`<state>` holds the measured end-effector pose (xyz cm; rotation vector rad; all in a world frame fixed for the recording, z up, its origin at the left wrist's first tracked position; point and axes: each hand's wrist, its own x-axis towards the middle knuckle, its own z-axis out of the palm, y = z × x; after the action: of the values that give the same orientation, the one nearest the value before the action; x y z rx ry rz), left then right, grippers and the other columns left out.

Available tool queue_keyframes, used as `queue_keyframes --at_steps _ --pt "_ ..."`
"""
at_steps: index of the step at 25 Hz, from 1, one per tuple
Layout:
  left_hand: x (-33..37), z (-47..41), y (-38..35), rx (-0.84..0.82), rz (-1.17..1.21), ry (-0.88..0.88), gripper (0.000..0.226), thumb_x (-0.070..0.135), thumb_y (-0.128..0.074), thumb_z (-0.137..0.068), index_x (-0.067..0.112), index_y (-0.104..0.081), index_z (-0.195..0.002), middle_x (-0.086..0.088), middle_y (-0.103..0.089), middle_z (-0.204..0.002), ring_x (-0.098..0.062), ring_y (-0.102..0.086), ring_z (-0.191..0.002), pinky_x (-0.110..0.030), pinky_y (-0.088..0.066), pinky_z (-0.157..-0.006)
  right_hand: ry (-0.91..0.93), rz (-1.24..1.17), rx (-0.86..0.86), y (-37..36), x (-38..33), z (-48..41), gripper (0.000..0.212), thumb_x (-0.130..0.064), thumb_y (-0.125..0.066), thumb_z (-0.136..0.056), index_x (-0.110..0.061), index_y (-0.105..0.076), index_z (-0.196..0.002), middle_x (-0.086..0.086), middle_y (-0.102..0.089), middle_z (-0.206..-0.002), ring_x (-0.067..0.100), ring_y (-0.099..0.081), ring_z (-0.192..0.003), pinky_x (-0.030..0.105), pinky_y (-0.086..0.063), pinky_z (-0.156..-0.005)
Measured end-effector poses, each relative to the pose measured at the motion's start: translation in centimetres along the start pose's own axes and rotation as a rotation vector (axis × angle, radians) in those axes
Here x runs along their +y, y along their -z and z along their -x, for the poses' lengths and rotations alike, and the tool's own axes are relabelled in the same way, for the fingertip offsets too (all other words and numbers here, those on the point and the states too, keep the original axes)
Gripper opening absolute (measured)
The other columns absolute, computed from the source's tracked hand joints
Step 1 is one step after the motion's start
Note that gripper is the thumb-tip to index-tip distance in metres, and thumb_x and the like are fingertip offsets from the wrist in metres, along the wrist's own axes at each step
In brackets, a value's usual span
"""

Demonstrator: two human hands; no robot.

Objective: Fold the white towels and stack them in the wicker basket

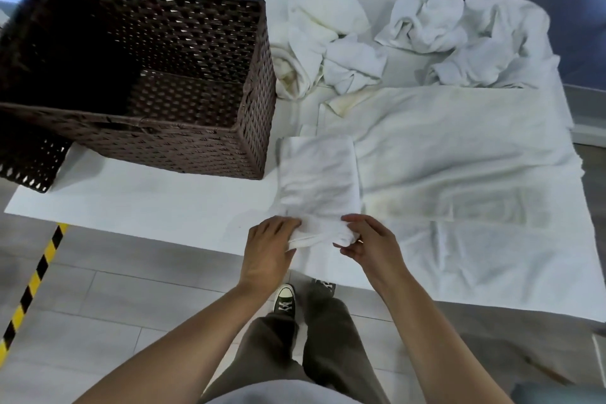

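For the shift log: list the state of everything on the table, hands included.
basket: upright, no towel visible inside.
folded towel: folded narrow, near end lifted.
left grip: pinches the folded towel's near left corner.
right grip: pinches its near right corner.
spread towel: lying flat, wrinkled.
crumpled towels: unfolded, heaped at the far side.

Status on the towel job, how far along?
Done: nothing yet; no towel shows in the wicker basket. In hand: left hand and right hand grip the near end of one partly folded towel. Left: a spread towel and crumpled towels behind it.
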<state>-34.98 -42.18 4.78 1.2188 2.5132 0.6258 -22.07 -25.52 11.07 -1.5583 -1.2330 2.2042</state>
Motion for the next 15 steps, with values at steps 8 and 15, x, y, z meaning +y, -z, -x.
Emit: queue_keyframes --at_steps 8,15 --pt "1.0 -1.9 2.0 -0.073 0.262 0.244 0.024 0.029 -0.066 -0.093 0.032 -0.064 -0.116 0.016 -0.07 -0.106 -0.008 -0.064 -0.095 -0.025 -0.048 -0.079 0.199 0.604 -0.111 3.4 -0.5 -3.7 0.047 -0.004 -0.071 -0.084 -0.036 -0.061 -0.117 -0.006 -0.071 -0.096 0.012 -0.069 -0.088 0.013 -0.052 -0.071" --pt "1.5 -7.4 4.1 0.085 0.687 0.512 0.01 0.027 -0.077 -0.087 0.018 -0.071 -0.09 -0.001 -0.074 -0.084 -0.007 -0.065 -0.076 -0.026 -0.051 -0.073 0.353 0.766 -0.107 3.6 -2.8 -10.0 0.009 -0.036 -0.073 -0.09 -0.034 -0.065 -0.092 -0.013 -0.061 -0.099 0.003 -0.06 -0.087 0.023 -0.047 -0.075"
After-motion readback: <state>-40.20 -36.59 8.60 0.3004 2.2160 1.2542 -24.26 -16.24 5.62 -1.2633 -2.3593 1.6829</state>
